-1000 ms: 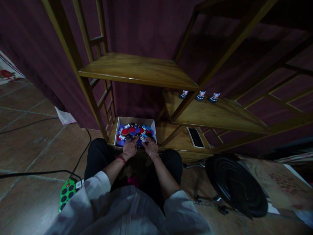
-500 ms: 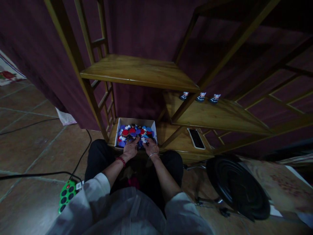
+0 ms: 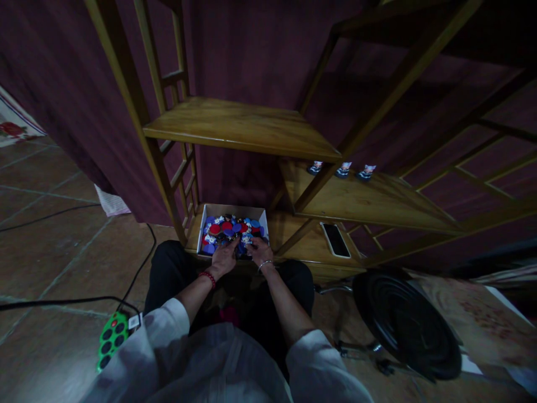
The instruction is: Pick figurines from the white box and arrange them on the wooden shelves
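Observation:
A shallow white cardboard box point(image 3: 203, 224) stands on the lowest wooden shelf, filled with small figurines and red, blue and purple round discs point(image 3: 215, 229). My left hand point(image 3: 224, 257), with a red bead bracelet, reaches over its front edge. Its fingers stretch down among dark pieces, and their tips are partly hidden. My right hand point(image 3: 260, 252), wearing a thin bangle, is beside it at the box's front right. The bent fingers of that hand close at a small white-and-blue figurine point(image 3: 247, 239); the exact contact is hard to make out.
Three similar figurines point(image 3: 343, 169) stand in a row on the middle shelf point(image 3: 373, 198) to the right. A white-edged phone point(image 3: 335, 239) lies on the lower shelf. A black round stool point(image 3: 406, 324) is at the right, a green power strip point(image 3: 112, 340) with cables at the left.
My right hand has shifted slightly to the right, its fingers still by the white-and-blue figurine. My left hand stays nearly in place. The whole view has tilted a little.

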`<state>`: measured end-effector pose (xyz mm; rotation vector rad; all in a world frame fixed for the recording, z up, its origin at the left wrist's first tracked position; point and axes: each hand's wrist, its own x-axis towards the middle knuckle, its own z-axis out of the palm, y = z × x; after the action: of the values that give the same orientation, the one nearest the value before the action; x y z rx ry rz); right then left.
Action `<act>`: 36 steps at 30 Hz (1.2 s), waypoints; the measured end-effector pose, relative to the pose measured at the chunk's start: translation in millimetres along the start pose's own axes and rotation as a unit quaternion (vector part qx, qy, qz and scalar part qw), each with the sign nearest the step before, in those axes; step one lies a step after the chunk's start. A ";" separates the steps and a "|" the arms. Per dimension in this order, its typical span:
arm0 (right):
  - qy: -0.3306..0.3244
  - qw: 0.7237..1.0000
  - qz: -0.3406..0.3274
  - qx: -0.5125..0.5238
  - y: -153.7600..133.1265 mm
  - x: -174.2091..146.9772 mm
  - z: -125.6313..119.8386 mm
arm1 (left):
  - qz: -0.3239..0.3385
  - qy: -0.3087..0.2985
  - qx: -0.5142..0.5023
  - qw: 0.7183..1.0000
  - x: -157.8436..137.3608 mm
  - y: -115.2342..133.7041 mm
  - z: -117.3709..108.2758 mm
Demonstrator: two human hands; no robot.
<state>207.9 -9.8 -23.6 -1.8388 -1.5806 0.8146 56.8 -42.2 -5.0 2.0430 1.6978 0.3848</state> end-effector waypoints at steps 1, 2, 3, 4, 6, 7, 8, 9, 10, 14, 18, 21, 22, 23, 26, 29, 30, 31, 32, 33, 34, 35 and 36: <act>-0.003 0.999 0.011 0.035 1.3 1.3 3.0 | 0.000 -0.002 0.002 1.000 -0.1 0.1 0.0; -0.005 0.997 0.024 0.075 2.1 2.6 6.0 | -0.001 -0.004 0.004 1.000 -0.3 0.3 -0.2; -0.002 0.992 0.039 0.116 2.2 3.7 8.9 | -0.001 -0.006 0.005 1.000 -0.5 0.6 -0.5; -0.001 0.986 0.053 0.157 1.8 4.7 11.6 | 0.000 -0.006 0.005 1.000 -0.7 1.0 -1.0; 0.000 0.972 0.074 0.224 -0.1 6.4 15.4 | 0.007 -0.004 0.001 1.000 -1.1 1.9 -2.1; -0.002 0.965 0.079 0.248 -1.2 7.1 16.6 | 0.013 -0.002 0.000 1.000 -1.3 2.3 -2.7; -0.004 0.960 0.082 0.266 -2.1 7.7 17.3 | 0.019 -0.001 -0.002 1.000 -1.4 2.7 -3.1; -0.006 0.956 0.082 0.280 -2.8 8.3 17.8 | 0.022 0.000 -0.002 1.000 -1.4 2.9 -3.3; -0.008 0.953 0.083 0.292 -3.2 8.7 18.1 | 0.024 0.001 -0.001 1.000 -1.4 3.1 -3.3; -0.018 0.936 0.098 0.339 -2.0 9.4 18.6 | 0.024 0.006 0.009 1.000 -0.7 2.3 -1.4; -0.025 0.939 0.097 0.328 1.1 8.4 19.9 | 0.030 0.010 0.022 0.999 -0.8 1.6 0.4; -0.021 0.946 0.084 0.312 4.5 8.1 22.3 | 0.034 0.017 0.023 0.999 -1.9 2.5 0.4; -0.018 0.948 0.082 0.308 5.9 8.2 23.5 | 0.034 0.019 0.020 0.999 -2.3 3.0 0.1; -0.014 0.950 0.079 0.302 7.2 8.6 24.6 | 0.034 0.021 0.018 0.999 -2.6 3.4 -0.2; -0.011 0.957 0.073 0.282 11.1 10.1 27.7 | 0.025 0.021 0.010 0.999 -2.3 3.6 -0.9; -0.009 0.960 0.068 0.270 13.6 11.5 28.9 | 0.025 0.030 -0.007 0.999 0.5 1.6 -0.6; -0.007 0.962 0.066 0.266 13.9 11.7 29.0 | 0.026 0.037 -0.016 0.999 1.9 0.4 -0.3; -0.004 0.963 0.063 0.263 14.0 11.9 29.1 | 0.024 0.045 -0.025 0.998 3.3 -1.1 0.0; 0.000 0.963 0.061 0.262 13.9 11.9 29.2 | 0.022 0.052 -0.034 0.998 4.6 -2.9 0.1; 0.006 0.963 0.060 0.263 13.5 11.8 29.4 | 0.020 0.059 -0.042 0.997 5.9 -4.9 0.0; 0.011 0.961 0.061 0.268 13.0 11.6 29.6 | 0.017 0.066 -0.046 0.997 6.9 -7.2 -0.6; 0.014 0.959 0.063 0.276 12.3 11.3 29.8 | 0.014 0.073 -0.047 0.996 7.8 -9.7 -1.6; 0.014 0.956 0.065 0.286 11.5 11.0 30.0 | 0.009 0.078 -0.042 0.996 8.3 -12.4 -3.1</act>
<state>193.7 0.6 -52.7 -1.5226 -1.0572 1.1564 46.4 -31.8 -9.2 2.0142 1.7214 0.6262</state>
